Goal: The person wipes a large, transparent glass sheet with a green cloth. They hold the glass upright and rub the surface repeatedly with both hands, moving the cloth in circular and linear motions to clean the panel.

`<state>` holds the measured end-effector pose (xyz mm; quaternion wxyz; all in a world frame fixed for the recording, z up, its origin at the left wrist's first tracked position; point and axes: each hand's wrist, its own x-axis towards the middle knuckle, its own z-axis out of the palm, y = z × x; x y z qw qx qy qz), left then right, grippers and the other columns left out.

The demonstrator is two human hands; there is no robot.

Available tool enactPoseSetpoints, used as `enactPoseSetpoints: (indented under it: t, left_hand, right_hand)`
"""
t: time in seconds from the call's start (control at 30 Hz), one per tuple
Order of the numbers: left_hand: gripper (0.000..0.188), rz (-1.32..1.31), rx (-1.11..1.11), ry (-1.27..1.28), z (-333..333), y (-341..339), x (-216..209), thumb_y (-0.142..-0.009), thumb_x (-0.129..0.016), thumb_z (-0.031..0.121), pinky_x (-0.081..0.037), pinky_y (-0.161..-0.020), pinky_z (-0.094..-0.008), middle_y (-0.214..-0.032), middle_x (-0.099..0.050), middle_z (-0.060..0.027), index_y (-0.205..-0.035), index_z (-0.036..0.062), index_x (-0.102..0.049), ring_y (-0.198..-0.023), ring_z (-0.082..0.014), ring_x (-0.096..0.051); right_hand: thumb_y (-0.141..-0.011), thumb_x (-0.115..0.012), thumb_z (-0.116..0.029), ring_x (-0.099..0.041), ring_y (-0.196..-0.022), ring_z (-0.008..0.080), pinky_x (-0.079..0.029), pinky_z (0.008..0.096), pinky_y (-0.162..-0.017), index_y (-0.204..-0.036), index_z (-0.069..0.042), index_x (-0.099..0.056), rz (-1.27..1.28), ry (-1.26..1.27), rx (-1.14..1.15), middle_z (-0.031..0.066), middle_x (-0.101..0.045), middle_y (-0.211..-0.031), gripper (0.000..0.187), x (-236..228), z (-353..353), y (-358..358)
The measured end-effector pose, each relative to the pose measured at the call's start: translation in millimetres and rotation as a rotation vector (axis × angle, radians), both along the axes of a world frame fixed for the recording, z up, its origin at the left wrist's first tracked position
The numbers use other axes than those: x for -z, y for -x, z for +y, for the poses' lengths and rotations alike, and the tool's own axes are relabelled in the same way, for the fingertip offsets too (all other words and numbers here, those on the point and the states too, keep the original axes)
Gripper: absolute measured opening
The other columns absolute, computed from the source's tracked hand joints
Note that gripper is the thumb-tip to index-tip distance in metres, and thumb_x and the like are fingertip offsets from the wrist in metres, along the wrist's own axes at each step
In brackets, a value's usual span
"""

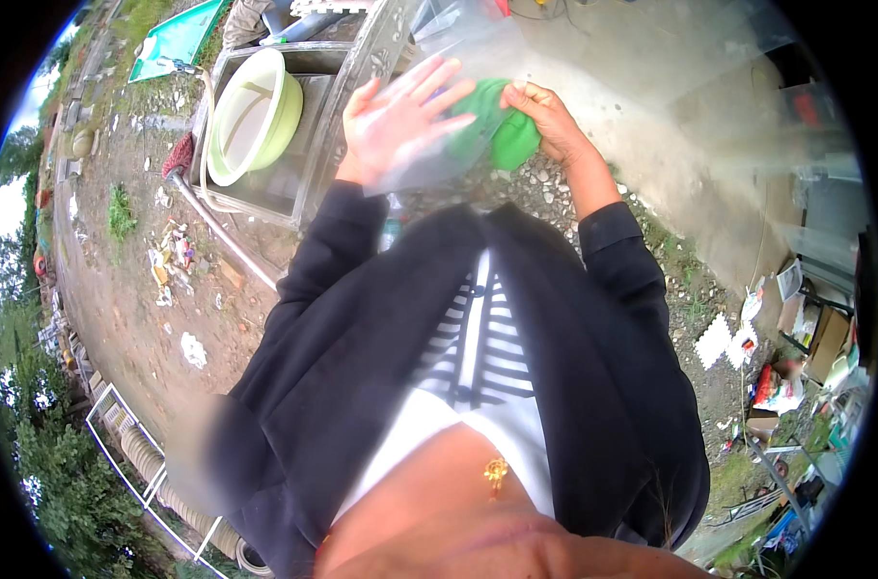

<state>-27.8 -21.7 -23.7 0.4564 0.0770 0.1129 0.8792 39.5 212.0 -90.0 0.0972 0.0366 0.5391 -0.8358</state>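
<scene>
My right hand [552, 123] pinches a bright green piece of soft material [514, 145], perhaps cloth, between thumb and fingers in front of my chest. My left hand [400, 116] is open beside it, its fingers spread toward the green piece. A sheet of clear plastic film [429, 166], possibly a bag, lies over the left fingers and part of the green piece, blurring both. Whether the left hand is inside the film or only behind it, I cannot tell.
To the left, a pale green basin [289, 121] tilts in a metal sink [314, 179]. A hose [207, 121] and a pole with a red head [217, 224] lie beside it. Concrete [671, 135] spreads at the right, with boxes [830, 343] and clutter farther over.
</scene>
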Motion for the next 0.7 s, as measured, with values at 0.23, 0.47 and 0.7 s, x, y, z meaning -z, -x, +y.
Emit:
enactPoseSetpoints:
  t: [0.23,0.47,0.7]
  left_hand:
    - [0.077,0.056,0.017,0.076,7,-4,13,-0.077,-0.051,0.022,-0.015,-0.113,-0.0565,-0.151,-0.021,-0.0232,-0.143,-0.0065,-0.023,-0.14,-0.041,-0.018]
    - [0.074,0.101,0.053,0.069,19,1,10,-0.081,-0.049,0.023,-0.018,-0.113,-0.0543,-0.152,-0.02,-0.0209,-0.144,-0.0035,-0.022,-0.139,-0.0416,-0.018]
    - [0.064,-0.228,0.042,-0.266,41,9,12,-0.094,-0.032,0.038,-0.018,-0.111,-0.0594,-0.151,-0.025,-0.0133,-0.146,0.0026,-0.021,-0.137,-0.046,-0.019]
  right_hand:
    - [-0.087,-0.066,-0.037,-0.058,-0.08,0.0079,-0.048,0.0225,-0.067,-0.096,-0.007,-0.066,-0.117,-0.559,0.035,-0.0006,-0.063,-0.083,0.03,-4,44,-3]
    - [-0.085,-0.071,-0.02,-0.059,-0.091,0.0123,-0.05,0.0263,-0.077,-0.118,-0.006,-0.057,0.274,-0.384,0.83,0.0068,-0.061,-0.107,0.039,-81,44,-4]
    - [-0.076,-0.065,-0.011,-0.054,-0.099,0.0311,-0.047,0.0403,-0.081,-0.122,-0.012,-0.055,0.781,-1.04,0.43,0.0092,-0.054,-0.108,0.046,-56,-86,-7]
